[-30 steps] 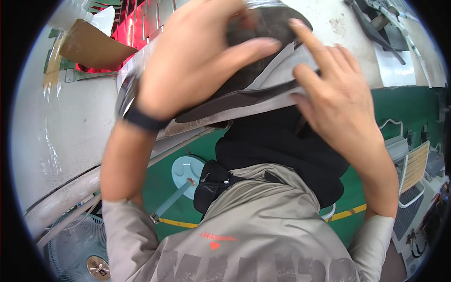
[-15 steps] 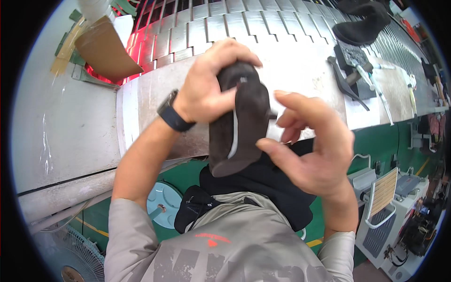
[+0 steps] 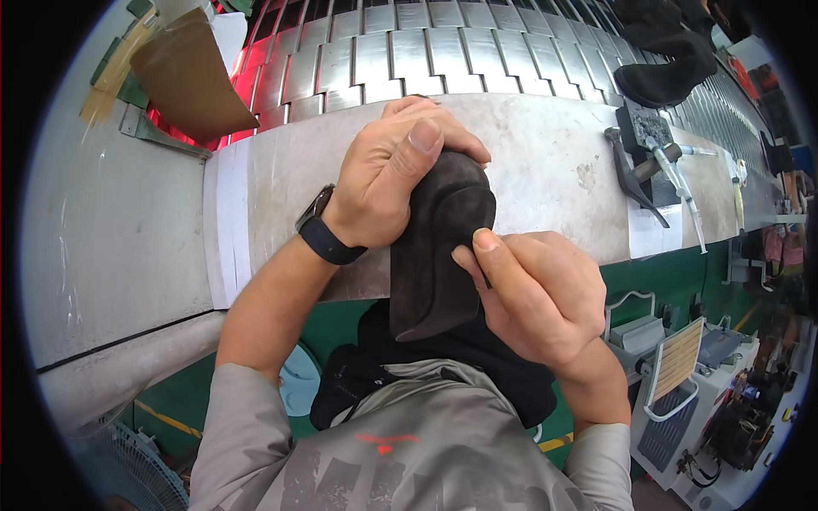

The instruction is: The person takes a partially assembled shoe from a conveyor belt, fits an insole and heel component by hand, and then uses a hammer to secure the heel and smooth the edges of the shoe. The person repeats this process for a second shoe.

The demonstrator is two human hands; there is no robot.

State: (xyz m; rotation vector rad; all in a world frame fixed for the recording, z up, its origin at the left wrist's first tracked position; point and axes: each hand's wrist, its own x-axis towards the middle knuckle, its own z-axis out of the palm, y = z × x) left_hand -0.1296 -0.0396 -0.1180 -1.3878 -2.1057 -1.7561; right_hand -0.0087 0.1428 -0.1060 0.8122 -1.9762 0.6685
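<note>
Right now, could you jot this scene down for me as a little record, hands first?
Left hand: around the far end of a dark shoe-like piece
Right hand: at the piece's right edge; grip unclear
Left wrist: dark-banded watch
Beneath: pale worktable
Beyond: slatted metal surface
Far right: black boot-like item
Lower left: fan

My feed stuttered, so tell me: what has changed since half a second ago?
The right hand has closed in leftward and pinches the right edge of the dark boot-like piece. The piece's white strip no longer shows. The left hand still holds its far end; the brown board stays put.
</note>
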